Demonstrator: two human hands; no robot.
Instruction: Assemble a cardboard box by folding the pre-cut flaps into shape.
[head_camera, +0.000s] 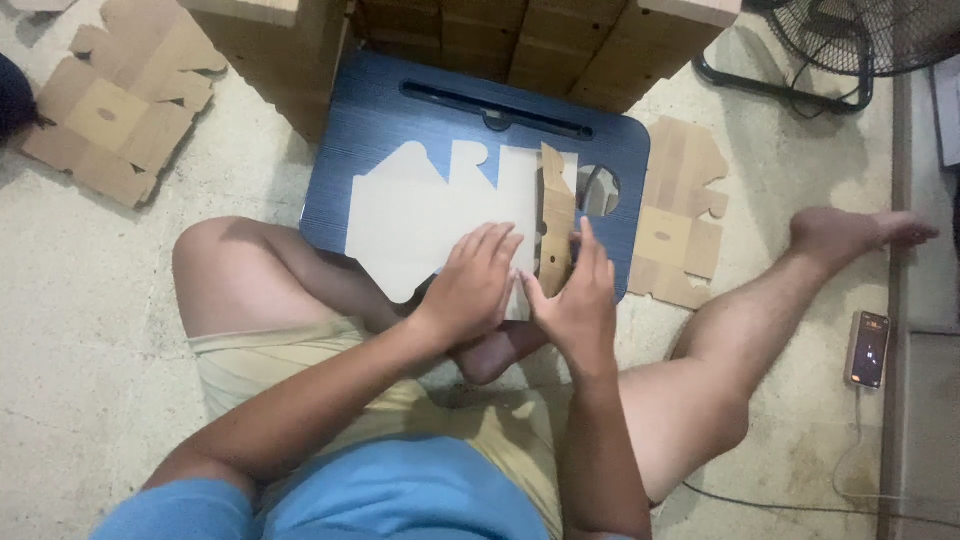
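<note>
1. A flat cardboard cutout (430, 215) lies on a dark blue lap table (380, 110). It covers the middle of the table and reaches over the near edge.
2. The left hand (472, 285) lies flat on the cutout at the near edge, fingers spread and pressing down.
3. The right hand (577, 300) stands on its side just beside the left hand. Its fingers push against a brown flap (556, 225) that is folded up along a crease.
4. The hands are close together, and neither one is closed around anything.
5. The cardboard looks thin and light. I think it is stiff when flat, bends easily at the creases, and can tear at the cut notches.
6. Good places to hold look like the flat panels beside a crease, not the thin tabs.
7. More cutouts (675, 235) lie on the floor past the right edge of the table.
</note>
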